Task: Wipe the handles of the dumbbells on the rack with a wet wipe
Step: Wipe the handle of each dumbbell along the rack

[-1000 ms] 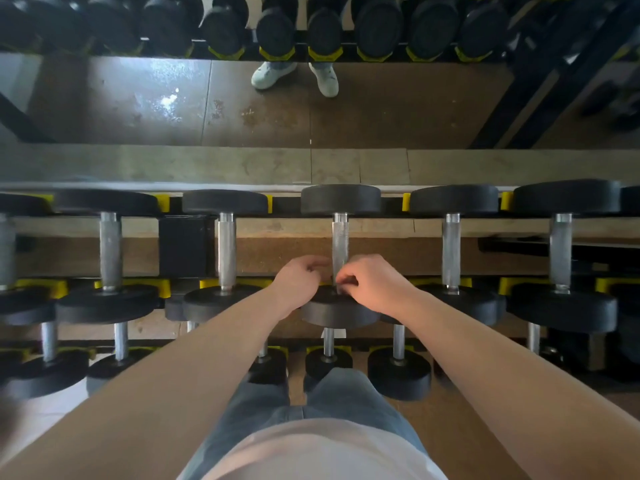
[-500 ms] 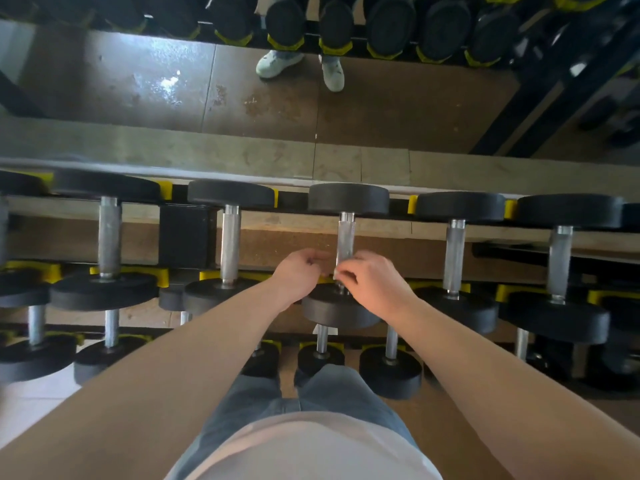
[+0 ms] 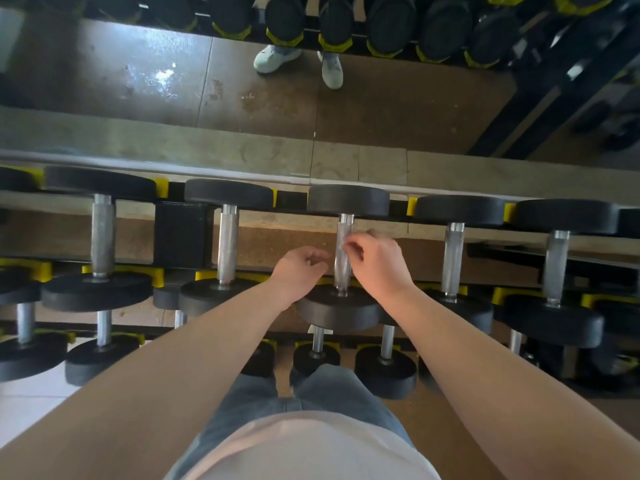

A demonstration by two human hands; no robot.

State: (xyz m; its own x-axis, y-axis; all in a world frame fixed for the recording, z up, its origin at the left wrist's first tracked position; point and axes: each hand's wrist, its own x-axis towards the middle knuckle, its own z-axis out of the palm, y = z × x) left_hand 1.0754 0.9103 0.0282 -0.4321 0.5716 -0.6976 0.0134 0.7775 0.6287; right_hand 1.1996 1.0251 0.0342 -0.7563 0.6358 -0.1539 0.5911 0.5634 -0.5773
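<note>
Dumbbells (image 3: pixel 348 202) lie side by side in 2 rows across the rack (image 3: pixel 180 233), handles running front to back. Each has 2 black round heads and a knurled silver handle; the heads sit by yellow cradles (image 3: pixel 412 206). The lower row is smaller. The right hand (image 3: pixel 377 261) pinches the middle handle (image 3: pixel 344 268).

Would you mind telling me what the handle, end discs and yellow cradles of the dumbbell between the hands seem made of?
The handle looks like bare metal, likely steel: silvery-grey with a fine knurled texture. The end discs are matte black, probably a rubber or urethane coating: dull, no glare. The yellow cradles are likely moulded plastic, from the flat bright colour, though painted metal is possible.
</note>
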